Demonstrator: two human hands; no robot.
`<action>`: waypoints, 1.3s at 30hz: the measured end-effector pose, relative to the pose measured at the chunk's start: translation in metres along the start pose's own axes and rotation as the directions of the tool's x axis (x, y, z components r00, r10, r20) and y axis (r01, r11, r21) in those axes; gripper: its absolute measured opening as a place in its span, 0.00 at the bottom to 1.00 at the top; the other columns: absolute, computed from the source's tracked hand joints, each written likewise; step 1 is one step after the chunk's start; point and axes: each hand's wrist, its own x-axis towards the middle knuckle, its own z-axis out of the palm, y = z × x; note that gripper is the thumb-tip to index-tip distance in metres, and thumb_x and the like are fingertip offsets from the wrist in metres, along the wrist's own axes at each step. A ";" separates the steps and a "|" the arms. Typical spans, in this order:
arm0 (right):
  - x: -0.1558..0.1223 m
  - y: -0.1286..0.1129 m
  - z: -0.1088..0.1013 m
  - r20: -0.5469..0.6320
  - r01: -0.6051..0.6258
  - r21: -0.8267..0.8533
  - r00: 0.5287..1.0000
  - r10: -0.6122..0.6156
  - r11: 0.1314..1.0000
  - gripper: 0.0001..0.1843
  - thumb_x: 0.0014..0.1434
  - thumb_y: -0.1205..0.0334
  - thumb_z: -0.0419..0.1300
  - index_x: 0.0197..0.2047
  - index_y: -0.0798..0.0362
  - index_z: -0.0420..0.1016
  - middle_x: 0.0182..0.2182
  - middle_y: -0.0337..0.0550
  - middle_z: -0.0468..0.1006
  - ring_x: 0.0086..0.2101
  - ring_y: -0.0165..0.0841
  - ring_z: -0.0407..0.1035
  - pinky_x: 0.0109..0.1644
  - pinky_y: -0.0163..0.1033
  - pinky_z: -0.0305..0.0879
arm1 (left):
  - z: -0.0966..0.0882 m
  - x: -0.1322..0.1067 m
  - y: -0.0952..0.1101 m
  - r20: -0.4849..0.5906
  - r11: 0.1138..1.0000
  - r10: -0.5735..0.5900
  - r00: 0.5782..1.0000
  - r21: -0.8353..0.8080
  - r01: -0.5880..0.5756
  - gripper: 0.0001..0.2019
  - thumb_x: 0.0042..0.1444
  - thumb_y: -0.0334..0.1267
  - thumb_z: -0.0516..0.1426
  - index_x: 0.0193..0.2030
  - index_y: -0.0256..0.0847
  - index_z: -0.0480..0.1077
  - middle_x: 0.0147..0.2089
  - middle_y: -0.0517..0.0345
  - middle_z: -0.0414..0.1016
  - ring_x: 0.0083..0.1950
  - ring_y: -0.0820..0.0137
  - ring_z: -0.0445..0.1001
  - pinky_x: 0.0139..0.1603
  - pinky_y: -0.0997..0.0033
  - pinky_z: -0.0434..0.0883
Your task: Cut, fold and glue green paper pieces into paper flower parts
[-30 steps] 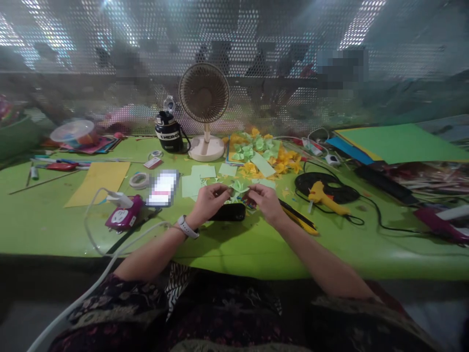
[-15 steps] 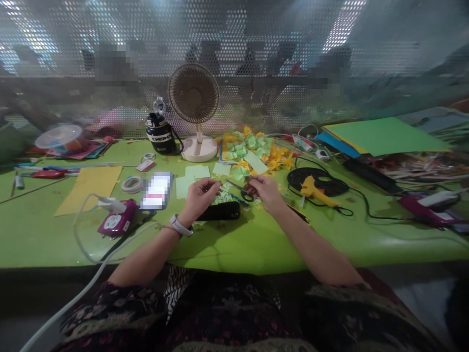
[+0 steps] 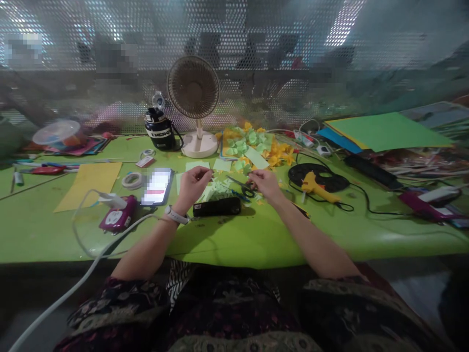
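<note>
My left hand [image 3: 195,185] is closed, thumb and fingertips pressed together over a heap of light-green paper scraps [image 3: 216,189]; anything in the pinch is too small to make out. To the right, my right hand [image 3: 266,185] also has its fingers pinched together, and what they hold, if anything, is unclear. Between the hands a pair of scissors [image 3: 240,184] with dark handles lies on the scraps, its handles close by my right fingertips. A black oblong case [image 3: 217,207] rests just in front of the scraps. Behind my hands sit folded green paper pieces [image 3: 249,142] and yellow ones [image 3: 280,155].
A fan [image 3: 200,144] and a black bottle [image 3: 159,132] stand at the back. To the left are a phone [image 3: 157,187], a tape roll [image 3: 132,180] and a purple power socket [image 3: 117,215] with a white cable. A yellow glue gun [image 3: 318,187] lies on the right.
My left hand has moved left and slightly away from me, uncovering more of the scraps and the black case. My right hand stays near the scissors' handles. The view has tilted slightly.
</note>
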 end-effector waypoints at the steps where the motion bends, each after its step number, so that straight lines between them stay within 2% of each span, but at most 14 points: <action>1: 0.001 0.001 -0.001 -0.008 0.013 -0.017 1.000 -0.013 1.000 0.05 0.52 0.65 0.61 0.27 0.55 0.75 0.21 0.38 0.79 0.16 0.24 0.65 0.20 0.29 0.61 | -0.004 0.002 0.003 -0.022 0.999 0.013 1.000 0.039 -0.012 0.12 0.54 0.44 0.61 0.34 0.36 0.76 0.29 0.54 0.78 0.31 0.70 0.76 0.32 0.74 0.70; 8: 0.012 0.012 0.000 0.024 0.125 -0.390 0.992 -0.125 0.912 0.09 0.56 0.63 0.58 0.29 0.55 0.79 0.23 0.41 0.81 0.16 0.27 0.68 0.25 0.34 0.66 | -0.033 0.022 0.011 -0.192 0.989 0.086 0.978 0.138 -0.059 0.12 0.54 0.39 0.61 0.42 0.36 0.75 0.39 0.51 0.79 0.39 0.70 0.76 0.41 0.73 0.71; 13: 0.017 0.012 -0.001 0.013 0.134 -0.450 0.990 -0.143 0.883 0.08 0.56 0.64 0.59 0.30 0.54 0.80 0.22 0.43 0.80 0.24 0.35 0.74 0.37 0.41 0.71 | -0.040 0.033 -0.007 -0.183 0.991 -0.008 0.983 0.134 0.033 0.13 0.53 0.38 0.60 0.44 0.36 0.74 0.40 0.51 0.78 0.40 0.69 0.76 0.41 0.72 0.71; 16: 0.016 0.003 -0.011 -0.059 0.163 -0.456 0.976 -0.212 0.875 0.11 0.58 0.62 0.59 0.40 0.54 0.81 0.27 0.45 0.83 0.31 0.38 0.77 0.43 0.43 0.71 | -0.045 0.035 -0.013 -0.164 0.944 0.000 0.986 0.327 0.054 0.14 0.51 0.35 0.60 0.46 0.38 0.74 0.43 0.50 0.79 0.39 0.68 0.75 0.39 0.72 0.69; 19: 0.009 -0.011 -0.024 -0.065 0.221 -0.344 0.964 -0.258 0.913 0.13 0.58 0.59 0.59 0.41 0.56 0.81 0.27 0.45 0.82 0.25 0.35 0.74 0.34 0.41 0.72 | -0.048 0.031 -0.015 0.034 0.826 -0.077 0.996 0.562 0.045 0.09 0.48 0.39 0.63 0.37 0.39 0.77 0.35 0.51 0.79 0.32 0.67 0.73 0.33 0.71 0.66; 22: -0.003 -0.028 -0.039 -0.061 0.276 -0.189 0.955 -0.292 0.942 0.13 0.56 0.56 0.60 0.37 0.56 0.80 0.24 0.42 0.80 0.21 0.31 0.71 0.26 0.36 0.69 | -0.044 0.027 -0.016 0.264 0.801 -0.204 0.943 0.599 0.006 0.12 0.45 0.48 0.65 0.27 0.40 0.77 0.28 0.51 0.78 0.27 0.67 0.71 0.26 0.72 0.62; 25: -0.016 -0.044 -0.059 -0.039 0.343 -0.154 0.935 -0.353 0.926 0.14 0.55 0.52 0.63 0.36 0.55 0.80 0.24 0.41 0.79 0.21 0.29 0.70 0.26 0.35 0.69 | -0.036 0.025 -0.021 0.410 0.855 -0.228 0.883 0.519 -0.021 0.13 0.39 0.48 0.68 0.25 0.42 0.77 0.26 0.54 0.78 0.25 0.69 0.71 0.24 0.73 0.62; 27: -0.023 -0.051 -0.074 -0.018 0.365 -0.156 0.928 -0.372 0.918 0.15 0.55 0.50 0.64 0.37 0.55 0.80 0.26 0.42 0.79 0.22 0.30 0.71 0.27 0.36 0.70 | -0.033 0.026 -0.024 0.484 0.888 -0.275 0.831 0.458 0.028 0.11 0.35 0.45 0.69 0.23 0.42 0.76 0.23 0.57 0.77 0.24 0.70 0.71 0.24 0.74 0.63; 29: -0.029 -0.051 -0.088 -0.003 0.358 -0.174 0.931 -0.364 0.917 0.16 0.56 0.50 0.64 0.38 0.54 0.80 0.28 0.43 0.80 0.24 0.31 0.72 0.28 0.37 0.70 | -0.033 0.028 -0.024 0.501 0.908 -0.321 0.803 0.404 0.111 0.11 0.33 0.43 0.70 0.21 0.42 0.75 0.22 0.58 0.76 0.23 0.71 0.70 0.25 0.73 0.64; 30: -0.031 -0.049 -0.095 0.009 0.345 -0.206 0.936 -0.351 0.916 0.15 0.56 0.50 0.63 0.39 0.54 0.80 0.29 0.44 0.81 0.25 0.32 0.73 0.29 0.38 0.71 | -0.034 0.030 -0.023 0.489 0.914 -0.329 0.807 0.378 0.144 0.12 0.33 0.43 0.70 0.21 0.41 0.75 0.22 0.58 0.76 0.23 0.71 0.70 0.26 0.73 0.64; 32: -0.034 -0.041 -0.105 0.056 0.307 -0.336 0.950 -0.307 0.890 0.13 0.57 0.53 0.63 0.39 0.52 0.81 0.30 0.44 0.81 0.28 0.34 0.74 0.32 0.39 0.70 | -0.035 0.033 -0.016 0.379 0.932 -0.310 0.872 0.303 0.200 0.13 0.33 0.42 0.71 0.22 0.39 0.75 0.23 0.57 0.76 0.25 0.72 0.70 0.27 0.74 0.65; 34: -0.037 -0.032 -0.115 0.127 0.272 -0.526 0.962 -0.242 0.806 0.11 0.56 0.55 0.64 0.39 0.51 0.82 0.31 0.44 0.82 0.31 0.37 0.76 0.35 0.40 0.69 | -0.034 0.033 -0.005 0.232 0.960 -0.281 0.931 0.075 0.271 0.15 0.34 0.42 0.72 0.25 0.39 0.74 0.27 0.57 0.77 0.29 0.72 0.73 0.30 0.74 0.68; 36: -0.038 -0.024 -0.126 0.173 0.246 -0.666 0.969 -0.175 0.705 0.11 0.55 0.53 0.65 0.38 0.50 0.82 0.33 0.44 0.83 0.34 0.40 0.76 0.36 0.40 0.68 | -0.026 0.031 0.007 0.224 0.889 -0.320 0.921 -0.266 0.373 0.15 0.37 0.40 0.72 0.28 0.40 0.73 0.34 0.56 0.79 0.35 0.70 0.77 0.34 0.73 0.73; 39: -0.039 -0.020 -0.152 0.106 0.184 -0.779 0.981 -0.164 0.599 0.12 0.57 0.51 0.63 0.40 0.49 0.81 0.37 0.45 0.84 0.36 0.42 0.76 0.37 0.40 0.66 | -0.006 0.024 0.023 0.233 0.733 -0.431 0.872 -0.474 0.488 0.13 0.37 0.34 0.72 0.26 0.39 0.71 0.31 0.56 0.76 0.34 0.71 0.77 0.21 0.82 0.65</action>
